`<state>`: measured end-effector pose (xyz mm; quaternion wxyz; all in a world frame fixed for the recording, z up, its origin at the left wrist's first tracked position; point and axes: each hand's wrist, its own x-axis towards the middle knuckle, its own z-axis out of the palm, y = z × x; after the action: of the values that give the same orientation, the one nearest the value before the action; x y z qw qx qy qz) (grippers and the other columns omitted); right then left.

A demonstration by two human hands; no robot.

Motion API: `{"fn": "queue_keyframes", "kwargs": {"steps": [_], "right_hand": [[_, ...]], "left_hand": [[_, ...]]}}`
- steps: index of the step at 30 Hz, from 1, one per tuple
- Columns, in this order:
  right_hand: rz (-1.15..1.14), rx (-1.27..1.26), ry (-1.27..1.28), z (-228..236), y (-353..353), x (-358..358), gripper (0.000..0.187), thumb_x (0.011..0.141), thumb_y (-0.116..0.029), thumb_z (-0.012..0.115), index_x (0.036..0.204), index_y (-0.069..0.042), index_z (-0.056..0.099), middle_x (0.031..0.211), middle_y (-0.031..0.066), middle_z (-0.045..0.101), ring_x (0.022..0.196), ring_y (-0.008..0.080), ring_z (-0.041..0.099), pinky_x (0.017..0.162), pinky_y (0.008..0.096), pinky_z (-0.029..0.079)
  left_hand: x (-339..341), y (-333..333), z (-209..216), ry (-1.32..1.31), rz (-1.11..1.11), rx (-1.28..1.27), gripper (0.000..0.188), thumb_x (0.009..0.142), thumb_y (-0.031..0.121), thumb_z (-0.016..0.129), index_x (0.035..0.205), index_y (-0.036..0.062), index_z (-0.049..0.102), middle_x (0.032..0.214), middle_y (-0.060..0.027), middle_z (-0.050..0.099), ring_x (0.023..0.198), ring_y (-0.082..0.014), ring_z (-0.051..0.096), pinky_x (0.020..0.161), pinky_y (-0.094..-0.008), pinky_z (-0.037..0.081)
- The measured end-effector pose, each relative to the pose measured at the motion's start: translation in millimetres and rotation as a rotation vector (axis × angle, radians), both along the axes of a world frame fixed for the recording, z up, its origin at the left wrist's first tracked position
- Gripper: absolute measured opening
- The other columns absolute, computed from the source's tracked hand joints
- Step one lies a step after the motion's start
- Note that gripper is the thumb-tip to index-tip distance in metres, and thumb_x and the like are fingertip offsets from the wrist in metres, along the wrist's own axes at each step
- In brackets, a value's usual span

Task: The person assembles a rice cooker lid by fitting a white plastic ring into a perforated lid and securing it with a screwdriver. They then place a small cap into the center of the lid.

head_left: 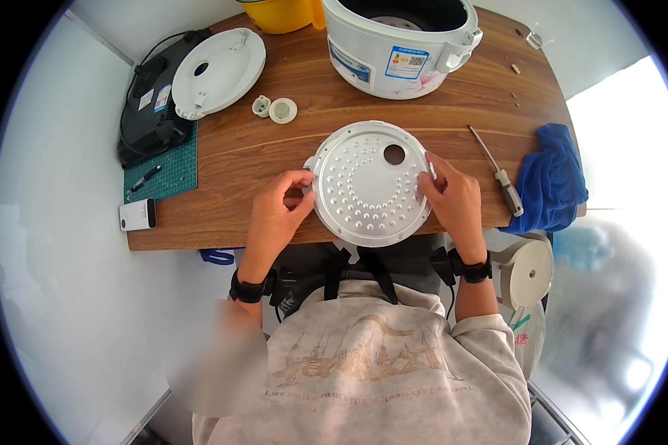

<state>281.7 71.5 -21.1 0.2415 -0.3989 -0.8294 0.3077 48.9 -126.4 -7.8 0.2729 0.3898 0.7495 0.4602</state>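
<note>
Nearest: dimpled metal plate (364, 185) at the near edge of the surface (252, 156), partly overhanging. Couldn't tell if it was lifted or resting. Left hand (280, 211) half-closed, thumb and fingers slightly parted at the plate's left rim. Right hand (455, 200) partly open, thumb on the plate's face, fingers at the right rim. Screwdriver (508, 194) lay loose to the right, by the blue cloth (549, 182). Further out: two white cap pieces (283, 111), apart from the white lid (230, 78). Farthest: cooker body (393, 70), open on top. Status, my read: partway. Plate, caps and lid all separate; none joined yet. Taking apart or rebuilding: couldn't tell.
</note>
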Motion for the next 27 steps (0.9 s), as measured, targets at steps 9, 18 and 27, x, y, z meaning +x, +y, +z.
{"fn": "queue_keyframes", "kwargs": {"steps": [9,18,27], "right_hand": [[-0.027,0.011,-0.006,-11,-2,1,0.040,0.091,-0.022,0.077,0.127,-0.008,0.072,0.066,0.0101,0.064,0.060,0.0258,0.063,0.062,0.0378,0.051],[-0.016,-0.067,-0.001,-4,-2,2,0.039,0.094,-0.025,0.073,0.132,-0.017,0.070,0.073,0.0116,0.069,0.066,0.0281,0.067,0.066,0.0392,0.052],[0.051,-0.234,0.134,2,0,17,0.045,0.092,-0.010,0.072,0.135,-0.007,0.064,0.073,0.0109,0.065,0.063,0.0232,0.063,0.064,0.0348,0.051]], "left_hand": [[0,3,1,0.014,-0.001,-0.034,0.028,0.095,0.002,0.072,0.123,0.0005,0.068,0.118,-0.0085,0.072,0.106,-0.0156,0.069,0.089,-0.0300,0.060],[-2,7,11,0.154,-0.117,-0.061,0.033,0.096,0.004,0.069,0.129,0.0017,0.067,0.120,-0.0091,0.066,0.099,-0.0187,0.068,0.084,-0.0300,0.058],[-5,24,24,0.294,-0.193,-0.092,0.054,0.092,0.020,0.079,0.141,0.0059,0.061,0.131,-0.0093,0.061,0.107,-0.0244,0.065,0.087,-0.0345,0.056]]}}
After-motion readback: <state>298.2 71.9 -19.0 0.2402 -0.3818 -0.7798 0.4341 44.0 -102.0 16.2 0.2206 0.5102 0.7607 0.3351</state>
